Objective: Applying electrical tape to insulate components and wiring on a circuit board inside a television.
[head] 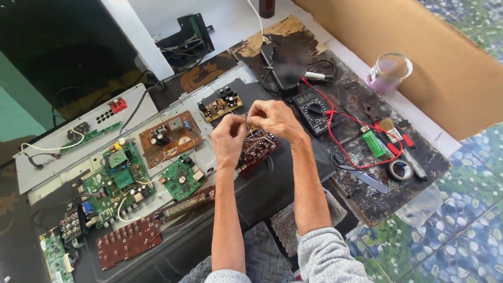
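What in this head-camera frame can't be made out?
- What the left hand and right hand pinch: head view, too thin and hidden by fingers.
- Dark red circuit board: partly covered by both hands.
- Multimeter display: too small to tell.
- Dark bottle: cut off by the top edge.

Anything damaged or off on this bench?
Yes: the dark work board is worn, its surface peeled and chipped near the top edge. The red multimeter lead loops loosely across the tools. Nothing spilled.
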